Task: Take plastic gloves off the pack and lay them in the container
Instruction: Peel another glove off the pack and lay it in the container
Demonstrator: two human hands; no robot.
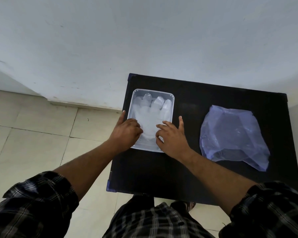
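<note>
On the left part of the black desk (pixel 187 169) stands a clear container (pixel 172 107), and inside it lies a thin plastic glove (pixel 150 115), flat, with its fingers pointing away from the person. The left hand (pixel 126 133) rests on the near left part of the container, thumb outside the rim and fingers bent down onto the glove. Its grip looks loose, pressing and not pinching, though the fingertips are partly hidden. The right hand (pixel 172 136) is on the near right part, fingers spread and released, touching the cuff area of the glove.

Well apart to the right lies the bluish pack (pixel 234 136), crumpled and flat on the desk.

The glove is very light, so I think it can stick to the fingers and lift out again when the hands go away. It can also fold if the hands slide. The container is light too and stands close to the left edge of the desk, so a push from the left hand may move it off.
</note>
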